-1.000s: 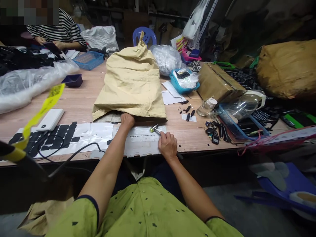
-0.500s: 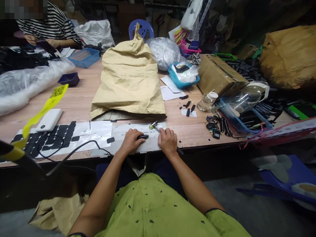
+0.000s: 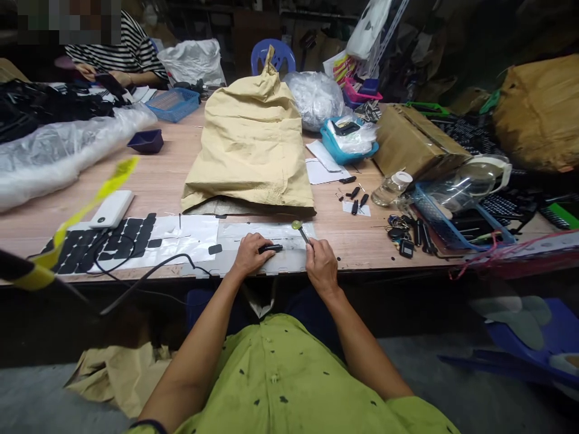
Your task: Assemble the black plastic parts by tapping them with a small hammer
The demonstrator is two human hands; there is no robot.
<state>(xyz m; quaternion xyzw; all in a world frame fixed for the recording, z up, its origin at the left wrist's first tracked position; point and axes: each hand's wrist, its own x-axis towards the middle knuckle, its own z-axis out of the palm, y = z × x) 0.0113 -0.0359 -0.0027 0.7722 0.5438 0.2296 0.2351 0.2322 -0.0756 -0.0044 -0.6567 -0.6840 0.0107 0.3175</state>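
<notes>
My left hand (image 3: 249, 254) is closed on a small black piece (image 3: 270, 248) and holds it down on a white sheet (image 3: 257, 232) at the table's near edge. My right hand (image 3: 320, 265) grips the handle of a small hammer, whose round head (image 3: 297, 225) is lifted a little above the sheet, to the right of the black piece. Just behind both hands lies a big tan paper sack (image 3: 253, 144) with its open mouth facing me.
Left of the hands lie a white sheet with black pads (image 3: 113, 241), a black cable (image 3: 149, 271) and a white power bank (image 3: 111, 208). On the right are small black parts (image 3: 355, 196), keys (image 3: 402, 235), a bottle (image 3: 391, 188) and blue baskets (image 3: 446, 223). Another person in stripes (image 3: 122, 54) sits far left.
My left hand came out from the sack's mouth to the sheet and closed on the black piece. The hammer head has lifted and tilted up in my right hand.
</notes>
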